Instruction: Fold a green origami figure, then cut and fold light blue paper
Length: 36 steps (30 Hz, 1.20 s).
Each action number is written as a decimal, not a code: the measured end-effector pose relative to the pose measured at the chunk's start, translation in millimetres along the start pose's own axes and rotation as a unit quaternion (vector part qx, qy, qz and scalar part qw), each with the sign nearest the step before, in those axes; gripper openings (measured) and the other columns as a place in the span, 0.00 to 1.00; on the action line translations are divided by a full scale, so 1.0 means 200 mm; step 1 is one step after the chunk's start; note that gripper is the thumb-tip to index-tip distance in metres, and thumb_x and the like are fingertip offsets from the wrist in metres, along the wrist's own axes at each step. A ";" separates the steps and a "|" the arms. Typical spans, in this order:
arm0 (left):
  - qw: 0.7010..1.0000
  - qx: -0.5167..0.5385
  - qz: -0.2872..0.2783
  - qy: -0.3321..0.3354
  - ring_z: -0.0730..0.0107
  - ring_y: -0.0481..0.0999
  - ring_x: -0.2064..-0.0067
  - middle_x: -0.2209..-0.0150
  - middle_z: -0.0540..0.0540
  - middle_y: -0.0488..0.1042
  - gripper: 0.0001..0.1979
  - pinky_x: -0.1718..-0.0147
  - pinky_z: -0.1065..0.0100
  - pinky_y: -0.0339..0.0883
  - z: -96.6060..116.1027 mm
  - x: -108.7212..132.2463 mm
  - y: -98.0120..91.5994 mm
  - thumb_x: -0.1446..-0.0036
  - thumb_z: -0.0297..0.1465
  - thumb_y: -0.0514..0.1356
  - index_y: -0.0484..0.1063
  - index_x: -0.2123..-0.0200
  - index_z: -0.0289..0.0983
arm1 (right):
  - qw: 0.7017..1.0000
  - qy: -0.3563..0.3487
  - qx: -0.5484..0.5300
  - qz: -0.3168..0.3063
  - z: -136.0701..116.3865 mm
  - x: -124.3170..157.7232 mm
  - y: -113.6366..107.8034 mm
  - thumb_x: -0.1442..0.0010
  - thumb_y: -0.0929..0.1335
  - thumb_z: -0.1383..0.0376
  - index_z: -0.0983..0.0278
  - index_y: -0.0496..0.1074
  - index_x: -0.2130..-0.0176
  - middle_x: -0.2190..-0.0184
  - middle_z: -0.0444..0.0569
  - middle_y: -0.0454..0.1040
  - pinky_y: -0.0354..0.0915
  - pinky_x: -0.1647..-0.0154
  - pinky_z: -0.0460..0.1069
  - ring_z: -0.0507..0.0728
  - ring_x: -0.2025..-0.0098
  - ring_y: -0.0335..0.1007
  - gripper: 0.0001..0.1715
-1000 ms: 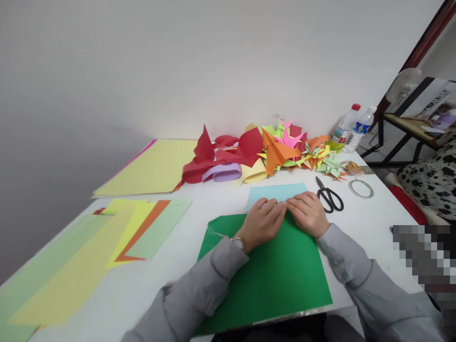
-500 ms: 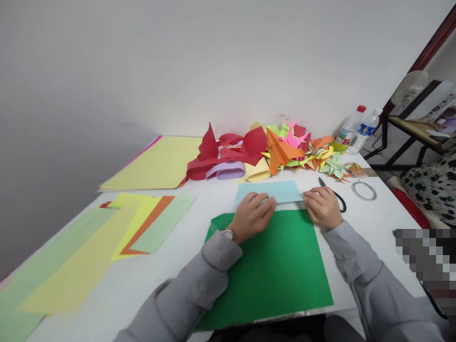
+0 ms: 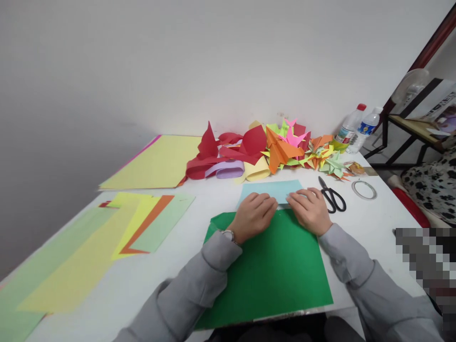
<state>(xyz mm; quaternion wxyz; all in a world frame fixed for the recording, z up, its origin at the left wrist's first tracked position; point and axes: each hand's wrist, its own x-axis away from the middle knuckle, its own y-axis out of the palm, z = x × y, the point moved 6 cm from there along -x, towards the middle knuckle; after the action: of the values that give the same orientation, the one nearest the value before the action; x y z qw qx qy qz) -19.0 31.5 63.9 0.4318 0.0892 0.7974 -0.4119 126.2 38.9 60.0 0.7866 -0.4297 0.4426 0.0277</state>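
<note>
A light blue sheet of paper [image 3: 276, 188] lies on the table with its long near edge toward me. My left hand [image 3: 253, 213], with a watch at the wrist, is closed with curled fingers at the near left part of that edge. Along the same edge, my right hand [image 3: 311, 209] has its fingers together, pinching or pressing the paper near its right side. The fingertips partly hide the edge. Under both hands lies a large green sheet [image 3: 278, 266]. Black-handled scissors [image 3: 331, 194] rest just right of my right hand.
Red paper shapes [image 3: 245, 145] and folded orange paper planes [image 3: 281, 149] are piled by the wall. Yellow, green and orange sheets [image 3: 81, 256] spread over the left side. A tape roll [image 3: 364, 189] and two bottles [image 3: 361, 130] stand at the right; a patterned garment [image 3: 432, 180] shows beyond.
My right hand has moved left along the light blue paper's near edge, closer to my left hand, uncovering the scissors. The left hand has stayed almost still.
</note>
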 end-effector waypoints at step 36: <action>0.997 -0.063 0.016 -0.029 0.65 0.74 0.65 0.66 0.48 0.80 0.09 0.71 0.62 0.57 -0.20 0.04 -0.09 0.45 0.22 0.58 0.72 0.63 0.39 | 0.999 0.017 0.020 0.044 0.13 0.09 -0.04 0.42 0.65 0.77 0.63 0.74 0.56 0.66 0.47 0.81 0.57 0.68 0.51 0.57 0.64 0.71 0.17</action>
<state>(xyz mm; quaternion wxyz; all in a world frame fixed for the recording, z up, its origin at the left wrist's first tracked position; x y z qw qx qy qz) -58.0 47.5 80.5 0.4661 0.0624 0.8073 -0.3565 157.9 46.0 59.0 0.7856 -0.3944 0.4745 0.0461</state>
